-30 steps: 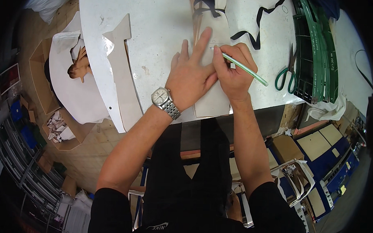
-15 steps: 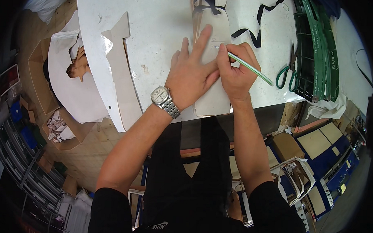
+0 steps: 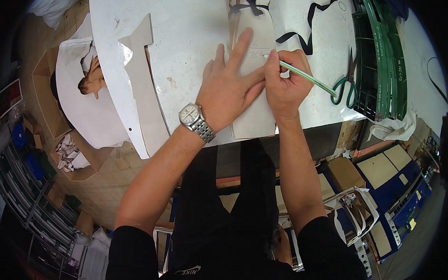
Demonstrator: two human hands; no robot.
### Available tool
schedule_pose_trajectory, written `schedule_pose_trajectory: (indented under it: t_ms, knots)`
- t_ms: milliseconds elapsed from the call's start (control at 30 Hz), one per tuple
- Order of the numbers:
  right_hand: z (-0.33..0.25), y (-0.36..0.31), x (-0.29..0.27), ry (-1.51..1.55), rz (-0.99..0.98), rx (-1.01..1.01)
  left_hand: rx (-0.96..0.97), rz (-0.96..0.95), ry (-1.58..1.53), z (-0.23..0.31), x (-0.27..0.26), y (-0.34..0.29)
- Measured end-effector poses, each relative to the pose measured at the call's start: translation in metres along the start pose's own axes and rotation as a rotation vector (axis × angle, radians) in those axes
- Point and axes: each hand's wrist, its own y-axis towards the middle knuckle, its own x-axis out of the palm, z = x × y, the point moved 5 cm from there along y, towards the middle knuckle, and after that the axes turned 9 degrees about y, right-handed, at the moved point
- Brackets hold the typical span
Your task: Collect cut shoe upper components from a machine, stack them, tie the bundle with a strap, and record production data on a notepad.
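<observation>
On the white counter (image 3: 188, 35), green-handled scissors (image 3: 345, 90) lie right of my hands. My left hand (image 3: 230, 91) lies flat, pinning the pale pattern piece (image 3: 257, 119); my right hand (image 3: 285, 85) grips a green-striped pencil (image 3: 307, 78).

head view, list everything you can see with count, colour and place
table: one, white, upper middle
pattern card: one, pale beige, under both hands at the table's near edge
pencil: one, green and white striped, in the right hand
scissors: one pair, green handles, right of the hands
black strap: one, wavy, top centre
green crate: one, table's right end
arrow-shaped card: one, beige, table's left edge
cardboard boxes: brown, floor at left
wristwatch: one, silver, left wrist
left hand: flat on the pattern card
right hand: gripping the pencil
</observation>
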Motion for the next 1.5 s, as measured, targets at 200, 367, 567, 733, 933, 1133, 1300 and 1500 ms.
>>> schedule_pose_trajectory:
  t_ms: [200, 367, 567, 733, 933, 1133, 1300, 1500]
  knots:
    - [0.000, 0.000, -0.001, -0.001, 0.043, 0.027, 0.010, 0.031, -0.003, -0.003, 0.004, -0.001]
    - [-0.001, 0.001, 0.000, 0.009, 0.049, 0.041, 0.015, 0.030, 0.009, -0.003, 0.004, -0.001]
    - [-0.002, -0.013, -0.014, -0.013, 0.174, 0.061, 0.029, 0.076, 0.019, -0.002, 0.001, 0.000]
    - [0.018, -0.030, -0.024, 0.166, 0.296, 0.205, 0.031, 0.065, 0.014, 0.000, 0.000, 0.001]
    - [0.037, -0.031, -0.031, 0.238, 0.167, 0.581, -0.288, 0.273, -0.380, -0.009, -0.005, -0.017]
    - [0.038, -0.044, -0.012, 0.596, 0.024, 1.021, -0.785, -0.127, -1.200, 0.008, 0.032, -0.052]
    - [0.024, -0.064, -0.025, 0.550, 0.003, 1.057, -0.896, -0.129, -1.275, 0.030, 0.059, -0.088]
    - [-0.016, -0.182, -0.070, 0.554, -0.096, 1.193, -1.092, -0.397, -1.397, 0.081, 0.090, -0.233]
